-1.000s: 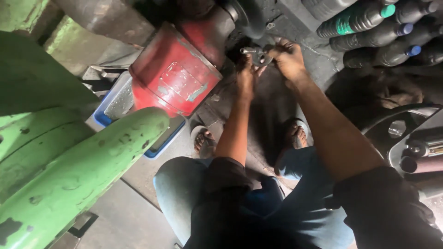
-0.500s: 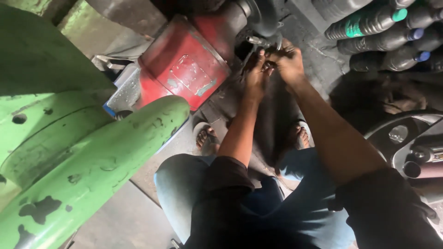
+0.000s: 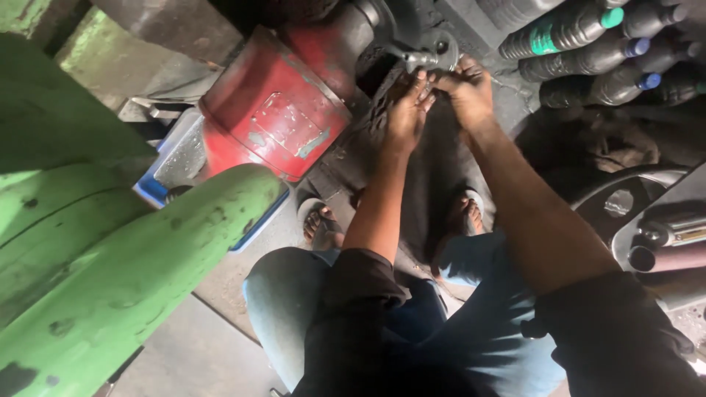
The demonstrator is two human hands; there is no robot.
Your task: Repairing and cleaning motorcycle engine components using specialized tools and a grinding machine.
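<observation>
Both arms reach forward between my knees to a small grey metal fitting that sticks out of a dark greasy machine end. My left hand has its fingertips up against the underside of the fitting. My right hand is closed around the fitting's right side, by a round flange. What lies under the fingers is hidden. A red, worn metal housing sits just left of the hands.
A large green painted machine arm fills the left. Dark plastic bottles with green and blue caps lie at the upper right. Round metal parts and tubes lie at the right. A blue tray sits under the red housing. My sandalled feet rest on the oily floor.
The view has shifted a little, so the red housing and hands sit lower and more central. Both hands stay at the fitting, with the left fingers shifted slightly against it.
</observation>
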